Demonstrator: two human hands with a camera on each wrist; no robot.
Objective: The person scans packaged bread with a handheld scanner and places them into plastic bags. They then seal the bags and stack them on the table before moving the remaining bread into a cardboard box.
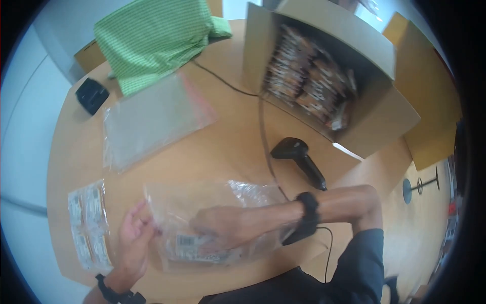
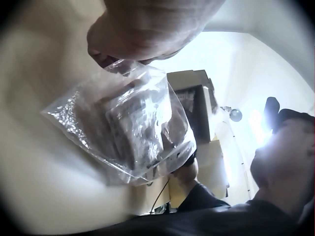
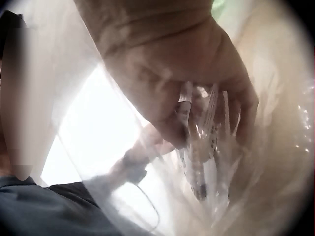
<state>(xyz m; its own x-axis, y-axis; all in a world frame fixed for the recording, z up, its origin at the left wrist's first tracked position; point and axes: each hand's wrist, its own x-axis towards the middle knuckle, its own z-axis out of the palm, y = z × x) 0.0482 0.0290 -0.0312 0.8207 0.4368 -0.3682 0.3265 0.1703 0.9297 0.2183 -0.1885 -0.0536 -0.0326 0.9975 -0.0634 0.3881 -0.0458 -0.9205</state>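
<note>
Clear plastic bag (image 1: 174,195) is lying along the near side of the bench (image 1: 233,137), spreading between the person's two hands. The left hand (image 1: 134,235) is pinching the bag's left edge between thumb and fingers. The right hand (image 1: 217,225) is showing through the film, which is surrounding it in the right wrist view; there its thumb and fingers are grasping some thin, plastic-wrapped packets (image 3: 211,128). A barcode label (image 1: 187,243) is showing through the film just below the right hand. In the left wrist view the bag is hanging from the left hand's fingertips, its contents bunching inside and glare hiding their detail.

Just left of the left hand, a sheet of small labelled packs (image 1: 91,223) is lying flat. Farther back, a stack of clear bags (image 1: 147,121) with a pinkish edge is resting beside a green checked cloth (image 1: 152,40), and a small black device (image 1: 92,96) is sitting near them. A dark cable (image 1: 223,81) is running from the cloth towards an open cardboard box (image 1: 374,114), which is holding brown printed packages (image 1: 314,81). A black handheld scanner (image 1: 298,152) is lying between that box and the right forearm.
</note>
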